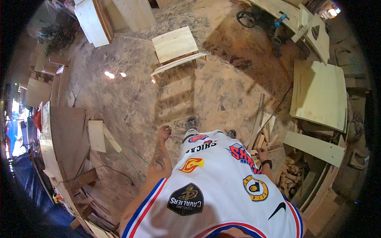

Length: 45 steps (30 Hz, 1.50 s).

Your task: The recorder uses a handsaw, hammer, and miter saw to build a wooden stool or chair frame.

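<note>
My left hand (164,133) hangs beside my body over the dusty floor, its fingers curled in with nothing seen in them. On the other side, my right hand (262,154), with a black band (267,163) at the wrist, hangs low against the shirt; its fingers are too small and foreshortened to read. Behind it in the picture lie wood offcuts (291,176), apart from the hand as far as I can see. Ahead of my feet stands a low stack of pale plywood panels (174,44) on a support with thin legs, its shadow falling toward me.
Plywood sheets (318,95) and a narrow board (313,148) lie on the right. A bench with a handwheel (246,19) stands at the far right. Far left is a panel stack (93,23). On the left are a brown panel (70,139), small boards (97,136) and a floor cable (119,174).
</note>
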Tool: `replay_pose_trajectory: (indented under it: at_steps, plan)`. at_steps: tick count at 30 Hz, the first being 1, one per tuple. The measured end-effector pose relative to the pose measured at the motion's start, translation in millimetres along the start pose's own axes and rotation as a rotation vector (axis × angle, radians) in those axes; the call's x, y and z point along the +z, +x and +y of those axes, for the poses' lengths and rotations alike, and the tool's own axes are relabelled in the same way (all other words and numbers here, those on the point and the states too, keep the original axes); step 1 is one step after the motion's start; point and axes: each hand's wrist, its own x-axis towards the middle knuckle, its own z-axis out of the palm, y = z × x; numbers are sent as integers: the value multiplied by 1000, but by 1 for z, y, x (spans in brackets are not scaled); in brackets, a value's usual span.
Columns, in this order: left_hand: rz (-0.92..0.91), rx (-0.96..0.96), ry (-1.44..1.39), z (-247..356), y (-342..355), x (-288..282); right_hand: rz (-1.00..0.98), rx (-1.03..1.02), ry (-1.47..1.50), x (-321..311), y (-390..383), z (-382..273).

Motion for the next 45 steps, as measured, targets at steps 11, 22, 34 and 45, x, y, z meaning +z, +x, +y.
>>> replay_pose_trajectory:
  at_steps: [11, 22, 34, 45]
  plan:
    - [80, 0, 122, 3, -27, 10, -55, 60, 159, 6, 0, 5]
    - [-28, -151, -84, -53, -14, 2, -103, -14, 30, -20, -7, -13]
    - [75, -124, 77, -24, -73, 52, -105, -110, 76, -35, 41, -58]
    - [86, 0, 73, -26, -57, 52, -77, -193, -26, -20, 12, -6]
